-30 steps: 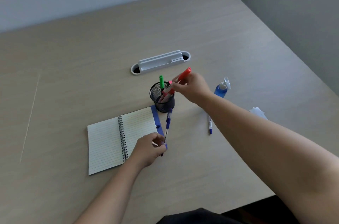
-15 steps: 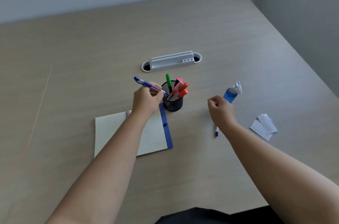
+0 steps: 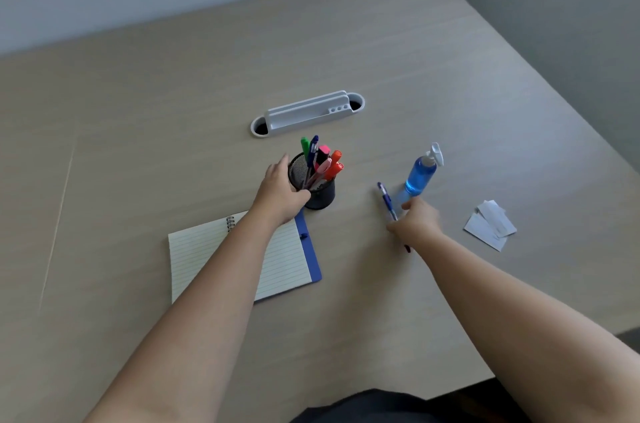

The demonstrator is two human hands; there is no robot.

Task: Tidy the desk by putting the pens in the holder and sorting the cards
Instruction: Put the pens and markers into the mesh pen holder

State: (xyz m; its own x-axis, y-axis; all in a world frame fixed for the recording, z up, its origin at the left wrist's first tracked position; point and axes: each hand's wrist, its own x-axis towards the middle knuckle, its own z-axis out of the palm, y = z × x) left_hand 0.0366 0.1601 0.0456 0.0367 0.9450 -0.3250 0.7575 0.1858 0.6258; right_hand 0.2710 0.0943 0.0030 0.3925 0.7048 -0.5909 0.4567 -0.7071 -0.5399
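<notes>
We hold a blue pen (image 3: 387, 201) pinched in the fingers of the right hand (image 3: 417, 222), tip end raised off the desk (image 3: 138, 111), just beside the blue pump bottle (image 3: 420, 173). The left hand (image 3: 282, 192) is spread, with the fingers resting against the near side of the mesh pen holder (image 3: 320, 194), not closed round it. The holder stands at the corner of the open notebook (image 3: 221, 256) and already contains green, blue, pink and orange pens. Two white cards (image 3: 490, 223) lie overlapped on the desk to the right, well apart from both hands and not yet sorted.

Risks we judge from here:

1. The holder is light and crowded. Pushing the blue pen in at an angle could catch the leaning pens and tip the holder; the left hand should brace it.
2. The bottle stands close to the right hand. A careless lift or swing could knock it over.
3. The pen is held near one end, so it may pivot or slip in transit.
4. The cards are thin and flat; picking them up may slide them toward the desk edge.
</notes>
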